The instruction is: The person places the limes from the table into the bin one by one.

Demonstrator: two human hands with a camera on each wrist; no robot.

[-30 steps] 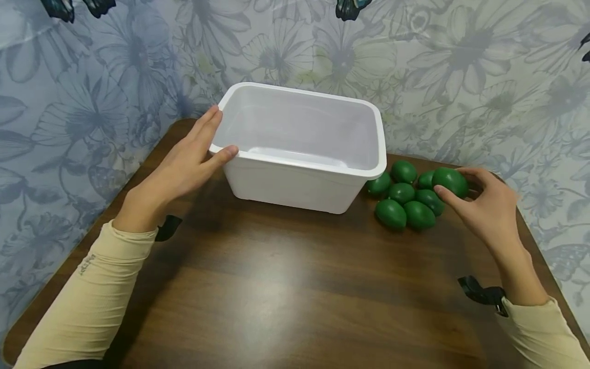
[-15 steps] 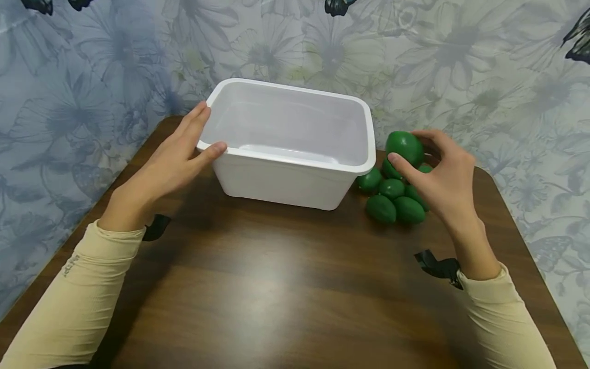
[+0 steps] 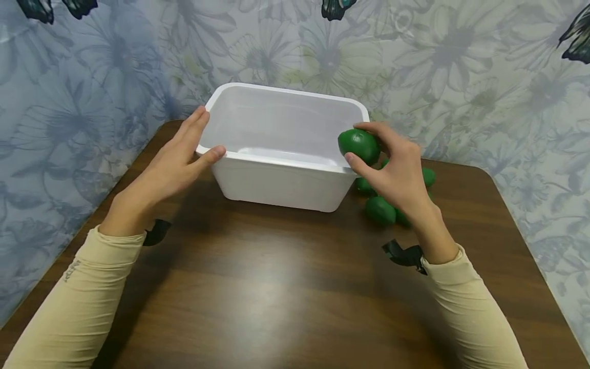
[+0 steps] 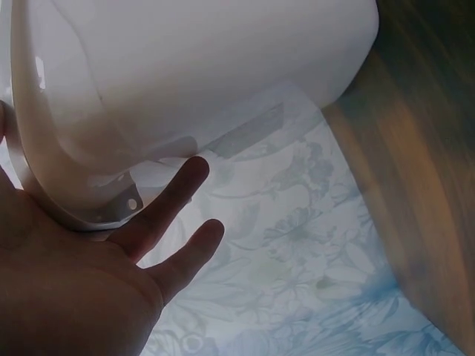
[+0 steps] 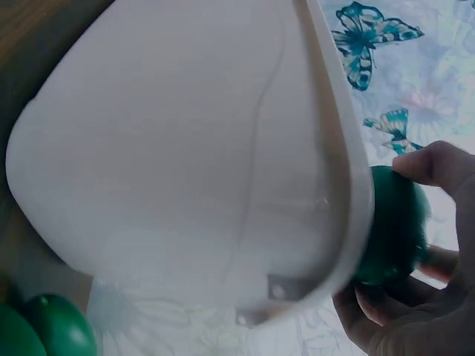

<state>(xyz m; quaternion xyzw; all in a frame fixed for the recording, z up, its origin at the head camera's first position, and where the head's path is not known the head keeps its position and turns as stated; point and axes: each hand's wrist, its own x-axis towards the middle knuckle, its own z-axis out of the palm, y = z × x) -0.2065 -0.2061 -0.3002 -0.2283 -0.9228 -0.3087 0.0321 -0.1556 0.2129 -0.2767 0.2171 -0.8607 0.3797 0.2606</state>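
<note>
A white plastic tub (image 3: pixel 276 187) stands on the table, and its visible inside holds nothing. My left hand (image 3: pixel 161 166) rests at the tub's left end, thumb by the front rim and fingers extended; in the left wrist view, straight fingers (image 4: pixel 171 200) lie along the outer wall. In my right hand (image 3: pixel 396 169) I hold a glossy green lime (image 3: pixel 359 146) between thumb and fingers, over the tub's right rim. The right wrist view shows this lime (image 5: pixel 393 230) partly behind the rim. More limes (image 3: pixel 380 210) lie right of the tub, partly hidden by my right hand.
The brown wooden table (image 3: pixel 267 287) spreads in front of the tub. Behind it rises a wall (image 3: pixel 461 87) with a floral pattern and butterflies. A black strap (image 3: pixel 405 253) sits at my right wrist, another strap (image 3: pixel 156 232) at my left.
My right hand has lifted the lime from the pile and carried it left to the tub's right rim. My left hand keeps its place on the tub. The view has shifted slightly.
</note>
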